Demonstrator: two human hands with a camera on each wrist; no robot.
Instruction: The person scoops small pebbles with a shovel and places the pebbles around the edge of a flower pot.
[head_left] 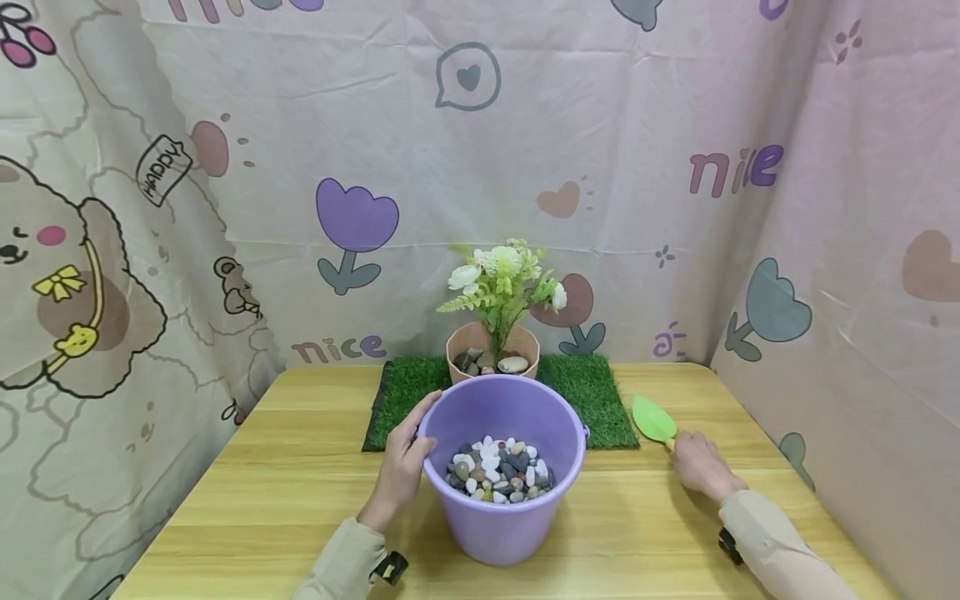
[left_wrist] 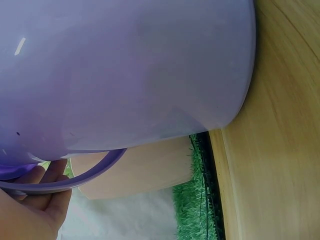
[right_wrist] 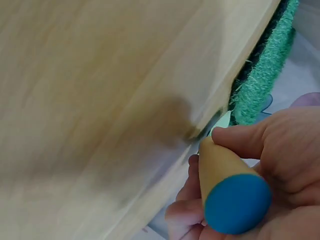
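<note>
A purple bucket (head_left: 501, 527) stands upright at the middle front of the table, with a heap of mixed pebbles (head_left: 498, 473) at its bottom. My left hand (head_left: 405, 467) grips its left rim, thumb over the edge; in the left wrist view, the fingers also lie at the bucket's handle (left_wrist: 92, 174). On the right side, my right hand (head_left: 703, 463) holds a small trowel with a green leaf-shaped blade (head_left: 654, 419). Its wooden handle (right_wrist: 220, 162) has a blue end (right_wrist: 237, 204) and lies between thumb and fingers, low over the table.
Behind the bucket, a pink pot (head_left: 459, 343) holds white flowers (head_left: 501, 265) and larger stones. It stands on a green artificial-grass mat (head_left: 588, 396), partly hidden by the bucket. Printed cloth (head_left: 480, 167) hangs around the wooden table (head_left: 300, 483) at the back and both sides.
</note>
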